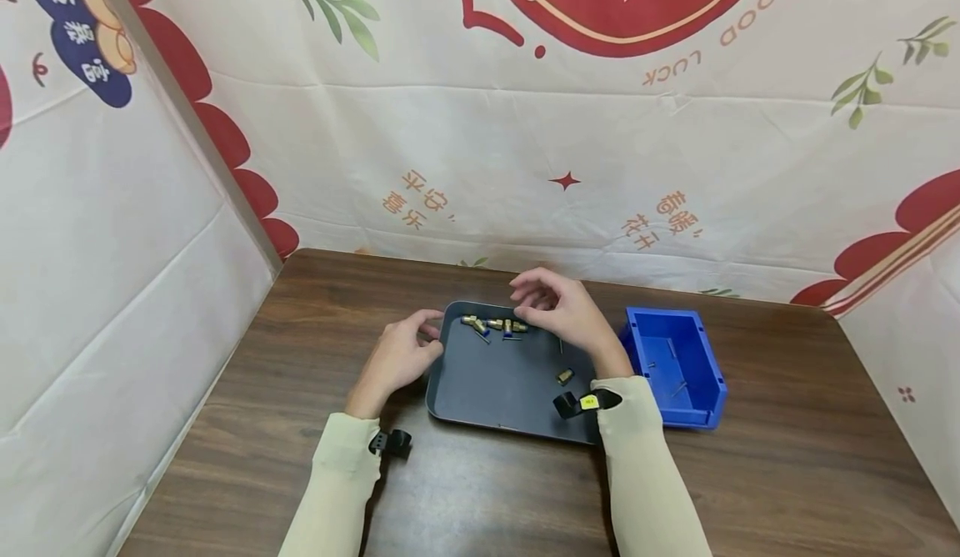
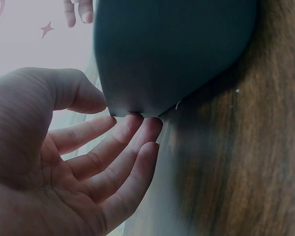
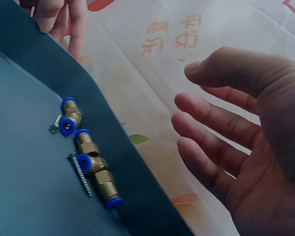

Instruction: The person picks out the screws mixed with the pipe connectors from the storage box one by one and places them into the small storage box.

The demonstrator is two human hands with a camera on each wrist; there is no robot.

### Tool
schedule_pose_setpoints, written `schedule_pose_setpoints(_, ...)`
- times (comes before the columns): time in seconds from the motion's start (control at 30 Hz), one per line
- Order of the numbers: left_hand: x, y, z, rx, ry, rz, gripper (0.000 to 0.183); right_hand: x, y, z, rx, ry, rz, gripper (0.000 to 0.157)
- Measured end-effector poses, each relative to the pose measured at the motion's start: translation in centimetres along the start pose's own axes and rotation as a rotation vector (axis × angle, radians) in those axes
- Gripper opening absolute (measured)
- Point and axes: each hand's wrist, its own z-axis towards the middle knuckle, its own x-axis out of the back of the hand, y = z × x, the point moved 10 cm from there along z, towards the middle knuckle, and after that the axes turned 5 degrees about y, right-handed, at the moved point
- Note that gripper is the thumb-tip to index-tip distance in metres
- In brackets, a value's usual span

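Observation:
A dark grey tray (image 1: 495, 390) lies on the table between the two hands. My left hand (image 1: 397, 359) grips its left rim, thumb on the inner side and fingertips against the outer wall in the left wrist view. Above the far rim is my right hand (image 1: 558, 307), its fingers loosely bent and apart from the tray, holding nothing. Several brass push-in fittings (image 3: 91, 147) with blue collars lie along the far wall, with a screw (image 3: 81, 174) beside them. Another brass fitting (image 1: 565, 376) sits near the tray's right side.
A blue plastic bin (image 1: 708, 357) stands to the tray's right, with several small screws (image 1: 678, 388) inside. The wooden table (image 1: 247, 424) meets printed cloth walls (image 1: 487, 148) at the back and the sides.

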Motion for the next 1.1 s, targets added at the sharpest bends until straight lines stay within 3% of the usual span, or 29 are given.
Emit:
schedule_pose_setpoints(0.3, 0.0, 0.2, 0.1, -0.004, 0.004, 0.003, 0.049, -0.4, 1.0, -0.3, -0.045, 0.011, 0.029, 0.031)
schedule_pose_setpoints(0.67, 0.2, 0.3, 0.1, -0.011, 0.005, 0.006, 0.050, -0.2, 1.3, -0.4, -0.077, 0.008, -0.029, 0.025)
schedule_pose_setpoints(0.83, 0.2, 0.3, 0.1, -0.010, 0.005, 0.009, 0.050, -0.6, 1.5, -0.7, -0.111, -0.065, -0.069, 0.026)
schedule_pose_setpoints(1.1, 0.1, 0.1, 0.1, -0.009, 0.002, 0.021, 0.050, -1.7, 2.9, -1.4, -0.238, -0.209, -0.132, 0.024)
